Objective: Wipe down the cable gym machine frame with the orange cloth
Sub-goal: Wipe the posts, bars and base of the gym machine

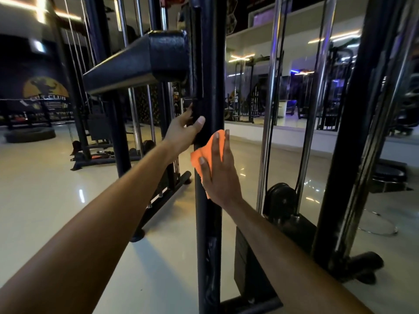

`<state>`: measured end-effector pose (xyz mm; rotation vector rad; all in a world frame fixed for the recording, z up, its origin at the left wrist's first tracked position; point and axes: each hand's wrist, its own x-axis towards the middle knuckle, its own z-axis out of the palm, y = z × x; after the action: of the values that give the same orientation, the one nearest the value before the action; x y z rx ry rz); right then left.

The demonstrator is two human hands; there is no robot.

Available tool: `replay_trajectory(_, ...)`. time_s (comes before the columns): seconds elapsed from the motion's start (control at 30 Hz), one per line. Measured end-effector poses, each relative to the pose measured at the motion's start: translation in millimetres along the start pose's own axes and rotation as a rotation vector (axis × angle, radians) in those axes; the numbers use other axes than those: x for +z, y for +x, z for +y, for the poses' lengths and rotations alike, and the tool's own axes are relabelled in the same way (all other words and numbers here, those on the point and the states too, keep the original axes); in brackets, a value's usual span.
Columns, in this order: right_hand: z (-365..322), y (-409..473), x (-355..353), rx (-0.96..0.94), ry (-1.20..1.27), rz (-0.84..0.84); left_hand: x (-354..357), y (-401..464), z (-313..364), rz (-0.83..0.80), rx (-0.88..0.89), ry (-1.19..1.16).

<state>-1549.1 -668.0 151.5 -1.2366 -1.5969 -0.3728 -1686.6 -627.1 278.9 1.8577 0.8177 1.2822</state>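
Up close, the left hand grips the black post of the frame, thumb across its front and fingers curled behind. Just below it, the right hand presses the cloth flat against the same post, fingers straight and spread over the orange fabric. A padded black bar juts left from the post above both hands. Chrome rods stand to the right over the pale floor.
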Motion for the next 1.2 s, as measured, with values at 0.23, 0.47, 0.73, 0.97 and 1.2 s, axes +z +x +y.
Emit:
replay_trajectory(0.23,14.8,-49.1,15.6,0.037,0.030,-0.063,9.9,-19.9,-25.3,0.031,-0.107,-0.125)
replay_trajectory(0.47,10.3,-33.9,15.8,0.020,0.014,-0.003,11.8,-37.4,-45.6,0.010,-0.216,-0.157)
replay_trajectory(0.73,36.3,-104.0,45.6,0.089,0.021,-0.097,16.1,-52.4,-55.9,-0.081,-0.260,-0.185)
replay_trajectory(0.97,24.9,-70.6,44.0,0.067,-0.023,0.002,17.3,-47.9,-65.9,-0.040,-0.255,-0.224)
replay_trajectory(1.2,49.3,-137.9,70.2,0.082,-0.022,-0.065,29.4,-74.5,-101.0,-0.061,-0.278,-0.245)
